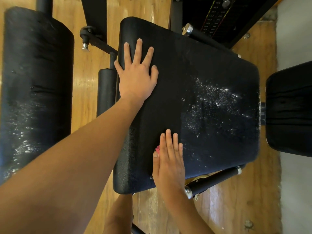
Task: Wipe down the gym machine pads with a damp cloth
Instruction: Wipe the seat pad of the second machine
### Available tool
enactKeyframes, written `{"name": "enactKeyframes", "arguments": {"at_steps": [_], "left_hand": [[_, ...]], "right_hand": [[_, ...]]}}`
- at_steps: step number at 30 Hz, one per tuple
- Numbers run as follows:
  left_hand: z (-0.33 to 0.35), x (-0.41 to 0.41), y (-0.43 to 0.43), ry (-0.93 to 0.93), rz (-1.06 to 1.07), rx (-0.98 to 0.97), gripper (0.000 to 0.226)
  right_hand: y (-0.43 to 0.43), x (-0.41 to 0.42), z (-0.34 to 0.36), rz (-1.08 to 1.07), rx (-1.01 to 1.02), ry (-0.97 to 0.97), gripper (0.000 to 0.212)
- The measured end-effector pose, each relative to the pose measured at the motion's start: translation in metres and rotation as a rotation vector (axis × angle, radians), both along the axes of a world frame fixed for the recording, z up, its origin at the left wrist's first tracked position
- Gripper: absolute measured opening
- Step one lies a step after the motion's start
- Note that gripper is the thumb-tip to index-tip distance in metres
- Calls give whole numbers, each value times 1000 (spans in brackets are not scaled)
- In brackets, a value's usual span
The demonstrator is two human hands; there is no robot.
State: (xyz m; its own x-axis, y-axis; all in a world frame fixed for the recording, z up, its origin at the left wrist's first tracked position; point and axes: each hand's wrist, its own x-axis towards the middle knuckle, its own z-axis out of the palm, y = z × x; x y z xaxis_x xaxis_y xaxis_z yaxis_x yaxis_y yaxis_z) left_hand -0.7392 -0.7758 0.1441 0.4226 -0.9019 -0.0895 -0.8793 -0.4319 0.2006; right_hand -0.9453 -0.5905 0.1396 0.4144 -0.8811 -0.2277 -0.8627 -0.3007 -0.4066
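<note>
We see a broad black seat pad (202, 92), roughly rectangular with rounded corners. Its cover is a pebbled, leather-like skin, and the grain is plainest along the near side wall. A scatter of white glistening specks lies across its right half; we cannot tell whether they are droplets or dust. To the left stands a thick black roller pad (37, 78), cylindrical and creased, with the same pale flecks toward its lower end. At the right edge sits another black pad (290, 108) with wrinkled folds. Below everything runs a glossy, honey-coloured wooden floor (84, 81). A black bar (214, 181) with chrome end caps juts out under the seat pad's near corner.

The left hand (137, 73) lies palm down on the seat pad's far left part. Its grip is spread and the fingers are straight and fanned. The right hand (170, 162) lies flat near the front edge, its grip pressed together with the fingers side by side. Beside its thumb peeps a small pink scrap of cloth (157, 148); the rest of it is hidden beneath the palm.
</note>
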Motion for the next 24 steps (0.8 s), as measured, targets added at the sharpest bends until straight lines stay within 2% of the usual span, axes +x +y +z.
{"name": "enactKeyframes", "arguments": {"at_steps": [6, 13, 20, 24], "left_hand": [[-3, 1, -1, 1, -7, -9, 57], [-4, 2, -1, -8, 1, -20, 57], [-4, 2, 0, -1, 11, -43, 56], [-5, 2, -1, 10, 9, -45, 56]], "right_hand": [[25, -15, 3, 6, 14, -20, 52], [7, -14, 9, 81, -14, -70, 50], [-55, 0, 14, -25, 68, -224, 50], [-105, 10, 13, -57, 41, -271, 50]]}}
